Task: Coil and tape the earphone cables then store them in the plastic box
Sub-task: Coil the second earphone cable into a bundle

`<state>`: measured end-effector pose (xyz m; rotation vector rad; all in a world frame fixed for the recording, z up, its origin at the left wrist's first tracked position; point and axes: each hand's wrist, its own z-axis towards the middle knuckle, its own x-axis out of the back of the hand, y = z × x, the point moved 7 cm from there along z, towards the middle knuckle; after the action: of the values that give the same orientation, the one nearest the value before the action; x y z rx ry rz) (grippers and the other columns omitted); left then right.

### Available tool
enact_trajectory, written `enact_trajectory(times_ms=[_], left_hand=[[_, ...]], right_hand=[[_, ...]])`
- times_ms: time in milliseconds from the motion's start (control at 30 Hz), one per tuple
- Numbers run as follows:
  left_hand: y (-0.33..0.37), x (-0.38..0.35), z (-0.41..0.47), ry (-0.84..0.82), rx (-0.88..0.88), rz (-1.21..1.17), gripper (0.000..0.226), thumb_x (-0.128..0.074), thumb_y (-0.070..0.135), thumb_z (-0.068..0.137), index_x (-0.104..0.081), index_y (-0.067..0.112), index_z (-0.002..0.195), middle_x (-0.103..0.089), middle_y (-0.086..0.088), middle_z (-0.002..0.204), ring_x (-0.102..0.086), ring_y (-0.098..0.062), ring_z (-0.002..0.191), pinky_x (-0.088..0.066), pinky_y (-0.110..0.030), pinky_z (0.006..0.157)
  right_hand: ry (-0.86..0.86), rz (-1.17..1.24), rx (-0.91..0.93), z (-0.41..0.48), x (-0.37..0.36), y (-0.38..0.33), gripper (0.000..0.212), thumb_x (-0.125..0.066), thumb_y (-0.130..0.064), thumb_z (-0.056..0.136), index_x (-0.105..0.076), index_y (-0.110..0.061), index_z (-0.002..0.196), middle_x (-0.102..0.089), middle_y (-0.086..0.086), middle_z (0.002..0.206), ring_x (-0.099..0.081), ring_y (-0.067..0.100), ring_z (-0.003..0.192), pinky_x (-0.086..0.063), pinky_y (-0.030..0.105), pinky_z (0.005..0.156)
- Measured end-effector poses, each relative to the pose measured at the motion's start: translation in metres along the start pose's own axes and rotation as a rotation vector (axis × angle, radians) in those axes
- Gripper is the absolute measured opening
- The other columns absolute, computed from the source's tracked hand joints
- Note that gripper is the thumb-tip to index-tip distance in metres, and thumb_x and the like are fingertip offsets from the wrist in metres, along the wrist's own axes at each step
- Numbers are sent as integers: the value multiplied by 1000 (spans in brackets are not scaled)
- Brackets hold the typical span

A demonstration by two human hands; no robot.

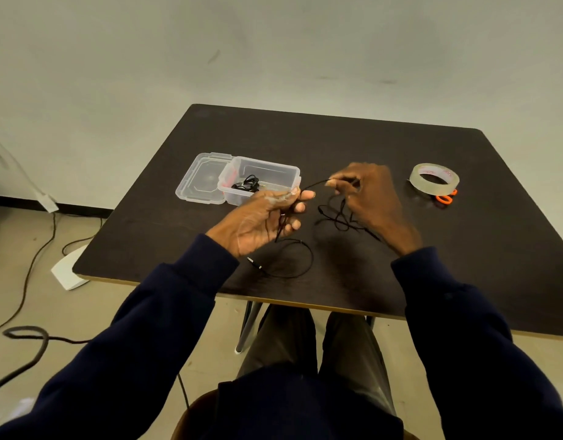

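A black earphone cable (301,252) runs between both hands above the dark table (464,249). My left hand (261,219) grips one stretch of it, and the jack end loops down onto the table below. My right hand (367,193) pinches the cable higher up, with a loose tangle hanging under its fingers. The clear plastic box (258,171) stands open just beyond my left hand, and a coiled black earphone (247,184) lies inside. A roll of clear tape (434,179) lies to the right of my right hand.
The box's clear lid (201,181) lies open flat at its left. Orange-handled scissors (445,198) peek out from behind the tape roll. Cables (26,281) trail over the floor at the left, beside a white stand base (67,271).
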<state>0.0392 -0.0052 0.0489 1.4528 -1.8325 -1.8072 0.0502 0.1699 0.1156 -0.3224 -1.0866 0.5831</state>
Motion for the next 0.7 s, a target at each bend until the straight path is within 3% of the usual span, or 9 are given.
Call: enact_trajectory(times_ms=[67, 133, 233, 333, 433, 500, 533, 633, 700], left_hand=[[-3, 6, -1, 54, -15, 77, 24, -54, 22, 106, -74, 10, 112, -62, 5, 74, -56, -6, 58, -47, -15, 52], [0, 8, 1, 111, -41, 158, 24, -55, 22, 106, -77, 11, 108, -61, 6, 70, -51, -4, 54, -38, -14, 48], [8, 0, 8, 120, -69, 178, 26, -54, 18, 106, -77, 7, 106, -61, 5, 67, -47, -3, 50, -32, -13, 43], [13, -7, 9, 104, -94, 170, 27, -52, 21, 107, -76, 8, 111, -59, 6, 68, -49, -6, 52, -35, -15, 45], [14, -3, 5, 87, -110, 184, 28, -52, 27, 107, -73, 8, 110, -57, 6, 68, -53, -8, 54, -40, -18, 49], [12, 1, 2, 94, -96, 163, 26, -54, 27, 107, -72, 9, 110, -55, 6, 69, -52, -7, 56, -41, -17, 50], [12, 1, 1, 101, -90, 138, 25, -55, 27, 106, -71, 9, 110, -54, 6, 69, -50, -6, 55, -41, -17, 49], [16, -5, 5, 96, -86, 22, 22, -53, 23, 107, -68, 7, 110, -52, 6, 67, -45, -4, 51, -37, -15, 45], [19, -14, 8, 61, -82, -30, 22, -52, 20, 107, -69, 6, 105, -51, 5, 66, -43, -4, 48, -35, -15, 43]], right_hand=[[-11, -188, 8, -1, 4, 5, 28, -71, -17, 95, -74, -18, 122, -74, 5, 117, -67, 21, 108, -56, 39, 91], [-103, -163, 136, -5, -3, -10, 54, -75, -12, 91, -60, -18, 142, -64, 4, 138, -56, 23, 128, -49, 38, 105], [-150, -88, 328, -12, -16, -43, 45, -76, -11, 90, -66, -15, 133, -73, 7, 120, -62, 25, 110, -52, 36, 89], [-13, -94, 305, -6, -7, -42, 23, -73, -10, 92, -78, -11, 114, -76, 10, 92, -64, 28, 84, -54, 42, 68], [35, -158, 107, 3, 6, -11, 19, -70, -12, 96, -79, -12, 112, -78, 10, 102, -69, 30, 93, -56, 50, 78], [57, -257, -22, 6, 13, 11, 25, -67, -13, 99, -74, -13, 123, -77, 9, 115, -70, 29, 103, -56, 50, 88], [57, -292, -16, 4, 14, 11, 33, -66, -12, 99, -69, -13, 132, -74, 10, 123, -68, 30, 110, -56, 49, 94], [-59, -202, 268, -12, -7, -24, 59, -71, -12, 94, -50, -10, 149, -60, 9, 143, -57, 27, 129, -47, 37, 107], [-54, -159, 359, -18, -18, -39, 53, -72, -11, 93, -54, -5, 144, -66, 16, 131, -63, 32, 118, -52, 42, 101]])
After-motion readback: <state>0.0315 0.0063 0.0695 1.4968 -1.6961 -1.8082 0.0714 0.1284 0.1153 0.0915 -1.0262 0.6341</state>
